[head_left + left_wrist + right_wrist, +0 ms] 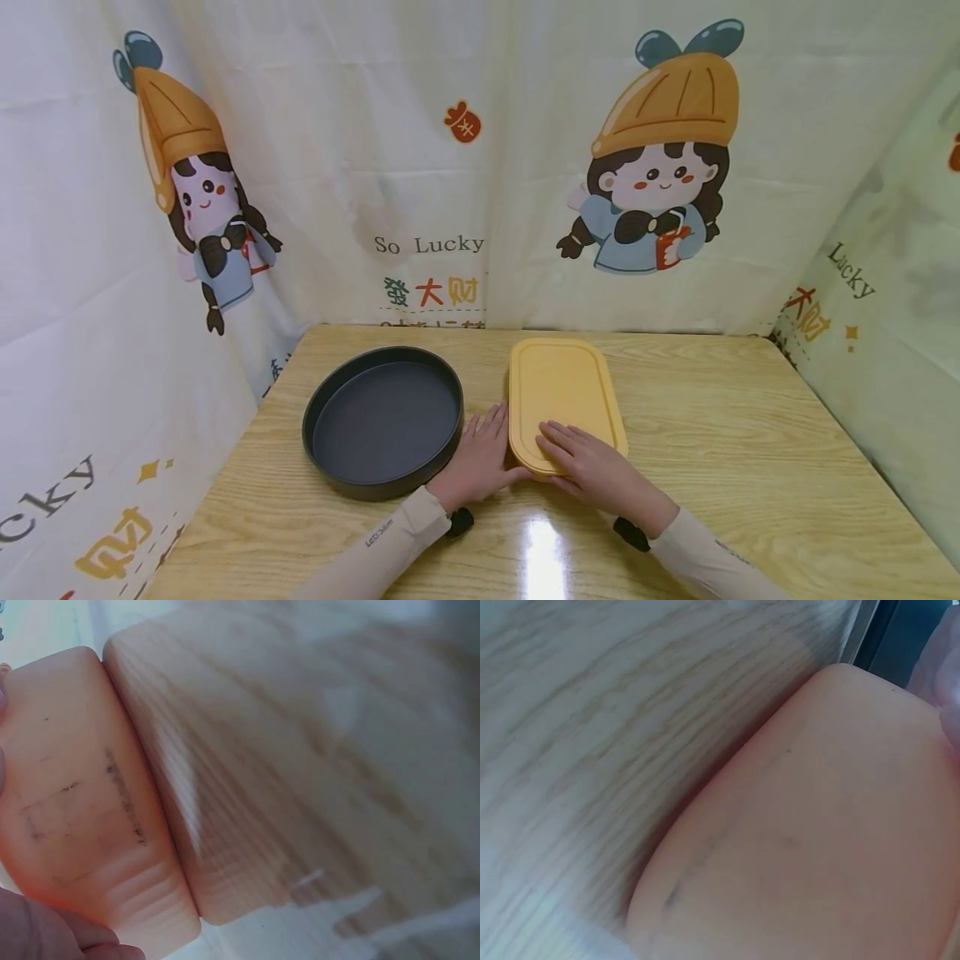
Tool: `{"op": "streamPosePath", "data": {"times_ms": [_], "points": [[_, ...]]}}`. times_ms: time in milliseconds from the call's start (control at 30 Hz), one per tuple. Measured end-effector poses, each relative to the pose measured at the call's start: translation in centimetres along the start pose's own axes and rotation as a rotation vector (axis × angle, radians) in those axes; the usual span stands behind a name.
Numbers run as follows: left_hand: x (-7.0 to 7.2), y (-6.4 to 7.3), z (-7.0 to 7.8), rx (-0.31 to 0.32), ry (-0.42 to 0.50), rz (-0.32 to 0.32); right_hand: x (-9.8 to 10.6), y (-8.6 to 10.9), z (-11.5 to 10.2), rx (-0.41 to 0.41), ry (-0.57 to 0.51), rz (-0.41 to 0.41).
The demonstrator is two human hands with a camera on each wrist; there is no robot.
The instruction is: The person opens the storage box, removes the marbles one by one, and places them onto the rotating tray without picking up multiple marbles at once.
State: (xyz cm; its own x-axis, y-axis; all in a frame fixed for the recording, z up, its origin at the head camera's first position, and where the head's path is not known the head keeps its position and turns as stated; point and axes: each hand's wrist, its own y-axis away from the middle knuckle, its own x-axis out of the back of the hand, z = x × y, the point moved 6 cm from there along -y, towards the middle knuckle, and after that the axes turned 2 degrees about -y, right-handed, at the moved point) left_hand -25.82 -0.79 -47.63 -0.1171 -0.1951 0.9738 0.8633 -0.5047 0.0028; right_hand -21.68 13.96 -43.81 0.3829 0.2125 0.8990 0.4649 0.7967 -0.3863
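Behind the wooden table and along both sides hangs a pale cloth. It shows two whole cartoon children, one on the left and one on the right, both in orange hats. One table fills the space below, with a bright shiny spot on its near part.

On the left half of the table sits one big, round, dark pan. Nothing shows inside it. To its right, near the middle, is one yellow-orange box, lying flat. One lid is on top of it. The pan and the box are near each other but apart.

Two light sleeves, the left and the right, come in from the near side. The left hand lies in the gap between pan and box, so the pan hems it in. Its fingers are long and straight beside the box, not wrapped around it. The right hand rests on the near right part of the lid and hides that bit. Its fingers lie flat, gripping nothing.

Two small black things show, one under each wrist. Smallest are the dark smudges on the box's side; I can't count them surely.
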Motion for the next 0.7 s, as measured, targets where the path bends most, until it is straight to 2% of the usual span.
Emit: {"op": "streamPosePath", "data": {"times_ms": [167, 433, 700], "points": [[0.12, 0.06, 0.05, -0.004, 0.007, 0.000, 0.23, 0.52, -0.08, 0.036, -0.008, 0.061], [0.02, -0.03, 0.01, -0.003, -0.010, 0.005, 0.57, 0.72, -0.29, 0.076, 0.038, 0.143], [-0.21, -0.22, -0.01, 0.000, -0.013, -0.004, 0.40, 0.98, -0.33, 0.125, 0.099, 0.178]]}}
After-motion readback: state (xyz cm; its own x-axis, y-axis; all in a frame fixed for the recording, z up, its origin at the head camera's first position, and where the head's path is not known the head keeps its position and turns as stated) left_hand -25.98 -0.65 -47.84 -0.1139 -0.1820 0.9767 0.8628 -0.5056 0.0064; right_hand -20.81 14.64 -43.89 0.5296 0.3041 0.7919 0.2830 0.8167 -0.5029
